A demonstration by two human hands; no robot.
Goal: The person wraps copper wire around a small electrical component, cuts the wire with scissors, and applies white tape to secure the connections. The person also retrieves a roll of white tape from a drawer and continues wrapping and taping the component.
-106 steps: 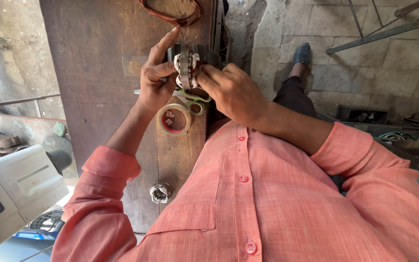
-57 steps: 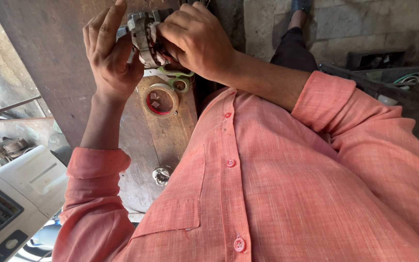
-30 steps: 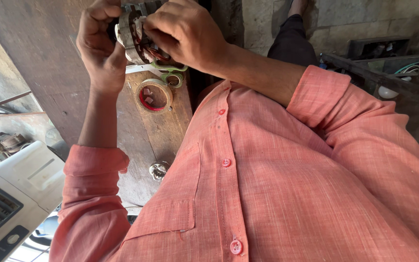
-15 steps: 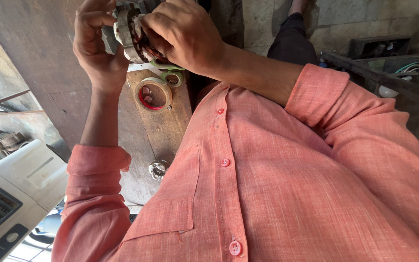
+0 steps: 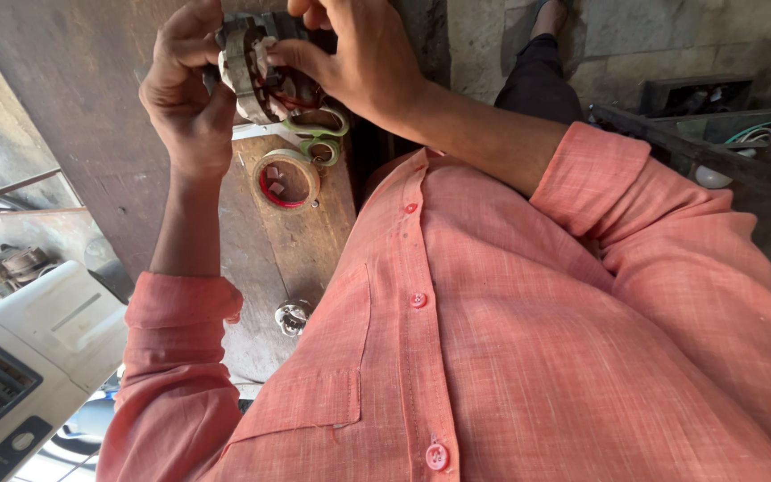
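Holding a motor stator (image 5: pixel 256 71) up above the far end of the bench (image 5: pixel 305 259), close to the top edge of the view. Gripping its grey laminated ring with the left hand (image 5: pixel 185 107), closed around it from the outer side. Pinching at the red windings on the inner side with the right hand (image 5: pixel 359 62), thumb and forefinger closed together, the other fingers curled above. Not possible telling exactly which wire is between the fingertips, being partly hidden.

Judging from this: probably best bracing the ring firmly in the left palm so as not to turn it, and pulling or pressing the winding only gently with the right fingertips, avoiding scraping the wire on the sharp metal edges. Also probably wise working lower, nearer the bench, in case of dropping.

Lying just under the stator on the bench: green-handled scissors (image 5: pixel 319 134), and touching or nearly touching them, a roll of tape (image 5: pixel 286 178) with a red inner ring. Sitting alone nearer the body, well apart from the tape: a small round shiny metal part (image 5: pixel 293 317).

Being narrow, of worn and scratched brown wood. Standing at the left, below bench level: a white machine casing (image 5: pixel 29 357) with a grille. Showing at the right, on a grey concrete floor (image 5: pixel 510 45): dark crates (image 5: pixel 716 98) with some cables inside. Wearing a salmon-coloured buttoned shirt (image 5: pixel 510 339), filling much of the lower view.
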